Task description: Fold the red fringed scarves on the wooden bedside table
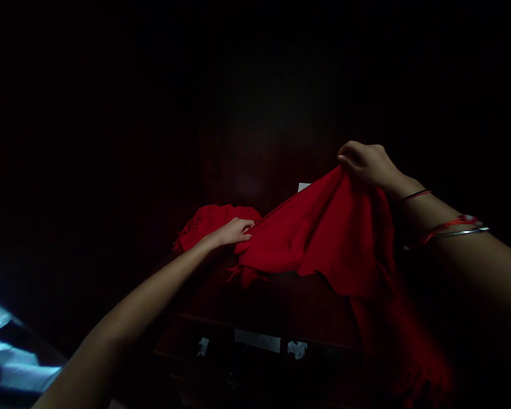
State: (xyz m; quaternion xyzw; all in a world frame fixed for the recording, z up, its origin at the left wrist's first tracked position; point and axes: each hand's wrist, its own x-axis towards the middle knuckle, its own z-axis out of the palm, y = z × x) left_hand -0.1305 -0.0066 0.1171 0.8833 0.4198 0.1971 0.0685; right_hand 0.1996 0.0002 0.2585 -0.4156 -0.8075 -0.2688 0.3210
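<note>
A red fringed scarf (298, 238) stretches between my two hands over a dark wooden surface (281, 307). My right hand (368, 162) is raised at the right, its fingers pinched on the cloth's upper edge, with bangles on the wrist. From there the fabric slopes down to the left, and a fringed end hangs at the lower right. Lower and further left, my left hand (235, 231) closes its fingers on the scarf near the surface. Behind that hand, another part of the red cloth lies bunched, with fringe at its left side.
Below the surface's front edge are pale paper-like patches (258, 341) on a dark front. A small white piece (304, 186) shows behind the scarf. Bright pale fabric (17, 358) lies at the lower left. Most of the surroundings are too dark to make out.
</note>
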